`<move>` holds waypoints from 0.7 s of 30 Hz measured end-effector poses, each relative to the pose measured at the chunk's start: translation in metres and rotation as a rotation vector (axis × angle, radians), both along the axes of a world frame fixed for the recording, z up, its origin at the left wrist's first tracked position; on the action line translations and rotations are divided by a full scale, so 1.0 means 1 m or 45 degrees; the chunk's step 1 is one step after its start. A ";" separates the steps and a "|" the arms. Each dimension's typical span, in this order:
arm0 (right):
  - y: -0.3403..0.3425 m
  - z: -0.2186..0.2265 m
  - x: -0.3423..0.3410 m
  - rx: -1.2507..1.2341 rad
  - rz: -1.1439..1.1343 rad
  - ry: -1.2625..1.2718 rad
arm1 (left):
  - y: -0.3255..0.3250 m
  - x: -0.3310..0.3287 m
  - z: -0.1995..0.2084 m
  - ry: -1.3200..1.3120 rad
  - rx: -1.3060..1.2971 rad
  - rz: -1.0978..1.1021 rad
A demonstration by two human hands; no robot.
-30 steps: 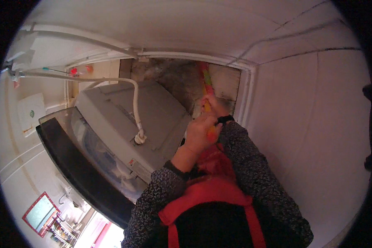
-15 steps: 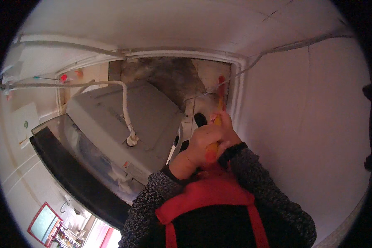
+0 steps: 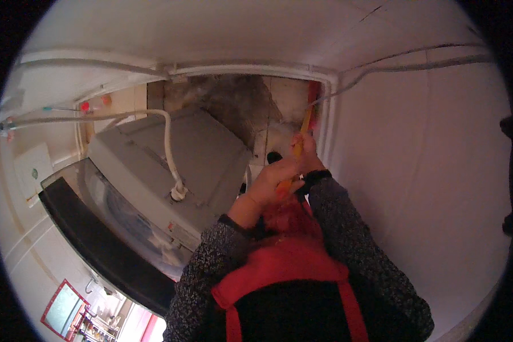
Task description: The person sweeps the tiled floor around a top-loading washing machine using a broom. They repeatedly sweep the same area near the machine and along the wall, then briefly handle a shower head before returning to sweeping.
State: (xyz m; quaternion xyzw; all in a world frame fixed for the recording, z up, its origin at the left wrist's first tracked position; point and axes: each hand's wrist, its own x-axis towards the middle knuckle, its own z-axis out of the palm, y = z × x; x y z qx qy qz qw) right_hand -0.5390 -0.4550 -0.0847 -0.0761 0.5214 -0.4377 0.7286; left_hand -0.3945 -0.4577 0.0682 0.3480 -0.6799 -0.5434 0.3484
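Observation:
My left hand (image 3: 269, 181) is closed around the near end of a yellow long-handled tool (image 3: 305, 122), by its orange-red tip. Farther along the same handle, my right hand (image 3: 306, 155) grips it too. The handle slants away from me, and its red far end is down at the tiled floor (image 3: 288, 100), close to the right-hand corner by the white pipes. That end is blurred, and I cannot tell what kind of head it has. Below my hands lies the red and black apron (image 3: 279, 265) that I wear.
A grey washing machine (image 3: 205, 148) with a pale hose (image 3: 168, 137) fixed to its top stands to the left. White pipes (image 3: 328, 125) run along the wall base, and a cable (image 3: 382, 69) crosses the right wall. A dark wet-looking patch (image 3: 228, 102) covers part of the floor.
The tool's red far end has moved away and slightly right, into the corner by the pipes. Both hands have shifted a little forward and left with the handle.

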 end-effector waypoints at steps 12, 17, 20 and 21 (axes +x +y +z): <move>0.047 0.011 0.021 0.523 -0.269 -0.366 | 0.016 0.022 0.027 -0.123 0.179 -0.207; 0.038 0.012 0.006 -0.068 -0.071 -0.033 | 0.004 0.007 0.024 -0.011 0.034 -0.112; 0.013 -0.004 -0.009 -0.323 0.262 0.395 | -0.003 -0.009 0.011 -0.036 -0.008 0.056; 0.012 -0.010 -0.011 -0.246 0.178 0.266 | -0.006 -0.011 0.006 -0.053 -0.023 0.072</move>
